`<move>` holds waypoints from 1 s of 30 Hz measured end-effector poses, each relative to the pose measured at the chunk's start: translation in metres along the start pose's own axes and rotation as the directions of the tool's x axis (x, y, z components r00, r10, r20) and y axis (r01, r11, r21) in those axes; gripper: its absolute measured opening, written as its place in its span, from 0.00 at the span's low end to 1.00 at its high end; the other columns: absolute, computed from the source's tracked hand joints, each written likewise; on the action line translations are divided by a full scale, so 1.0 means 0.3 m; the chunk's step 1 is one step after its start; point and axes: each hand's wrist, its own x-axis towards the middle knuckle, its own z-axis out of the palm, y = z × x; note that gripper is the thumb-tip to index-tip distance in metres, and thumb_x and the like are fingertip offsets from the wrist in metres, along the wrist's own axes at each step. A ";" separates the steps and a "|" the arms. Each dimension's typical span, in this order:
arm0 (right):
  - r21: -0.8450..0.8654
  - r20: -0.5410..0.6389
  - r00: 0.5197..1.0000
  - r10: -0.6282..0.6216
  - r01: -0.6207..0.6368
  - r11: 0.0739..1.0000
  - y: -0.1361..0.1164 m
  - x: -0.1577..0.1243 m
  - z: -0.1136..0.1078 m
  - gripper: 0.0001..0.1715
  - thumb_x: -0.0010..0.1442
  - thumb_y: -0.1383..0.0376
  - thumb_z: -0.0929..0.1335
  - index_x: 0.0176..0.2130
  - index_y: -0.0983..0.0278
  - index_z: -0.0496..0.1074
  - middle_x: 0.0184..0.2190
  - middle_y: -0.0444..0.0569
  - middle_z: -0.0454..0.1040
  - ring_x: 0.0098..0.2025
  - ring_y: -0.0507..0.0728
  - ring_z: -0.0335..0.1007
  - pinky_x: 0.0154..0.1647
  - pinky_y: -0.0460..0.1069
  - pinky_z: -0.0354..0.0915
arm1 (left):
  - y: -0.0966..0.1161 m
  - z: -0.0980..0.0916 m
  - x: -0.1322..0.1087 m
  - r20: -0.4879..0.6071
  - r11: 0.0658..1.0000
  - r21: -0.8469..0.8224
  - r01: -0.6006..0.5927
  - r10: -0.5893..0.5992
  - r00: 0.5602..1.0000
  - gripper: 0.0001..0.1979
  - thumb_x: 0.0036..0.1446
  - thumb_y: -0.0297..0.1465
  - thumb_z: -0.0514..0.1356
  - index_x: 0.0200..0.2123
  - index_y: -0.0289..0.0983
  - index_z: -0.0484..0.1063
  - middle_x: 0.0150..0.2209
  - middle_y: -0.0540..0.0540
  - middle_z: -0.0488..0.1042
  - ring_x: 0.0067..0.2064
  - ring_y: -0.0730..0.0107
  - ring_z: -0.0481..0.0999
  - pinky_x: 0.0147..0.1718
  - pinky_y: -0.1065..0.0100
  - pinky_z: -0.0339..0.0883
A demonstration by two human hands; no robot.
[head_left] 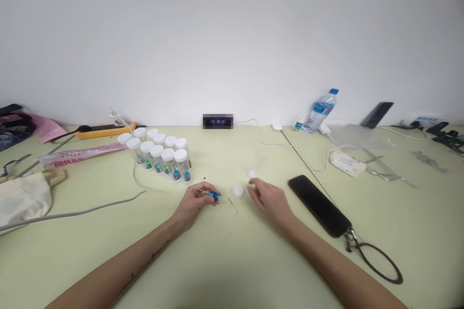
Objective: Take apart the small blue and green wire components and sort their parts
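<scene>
My left hand [197,199] is closed on a small blue tool with a thin metal pin [213,195], held just above the pale green table [224,260]. My right hand [266,198] rests on the table with its fingers curled and pointing left, close to a white cap [238,190]. Whether those fingers hold anything is hidden. A thin metal pin [232,204] lies between the two hands. A clear tube [258,164] lies on its side just beyond the right hand, with a white cap [253,173] by it.
Several white-capped clear vials [159,157] with blue and green contents stand in rows at the left. A black phone [319,205] on a lanyard lies right of my hand. Beyond are a water bottle [321,110], a yellow power strip [105,130], cables and a cloth bag [23,198].
</scene>
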 end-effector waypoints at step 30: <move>0.855 0.187 0.981 -0.049 -0.138 0.500 -0.132 -0.078 0.064 0.09 0.57 0.72 0.64 0.35 0.63 0.73 0.28 0.44 0.69 0.28 0.50 0.65 0.30 0.45 0.62 | 0.001 0.022 -0.019 0.158 0.999 0.039 -0.025 0.019 0.987 0.07 0.47 0.29 0.67 0.31 0.34 0.74 0.33 0.48 0.71 0.35 0.72 0.68 0.37 0.73 0.59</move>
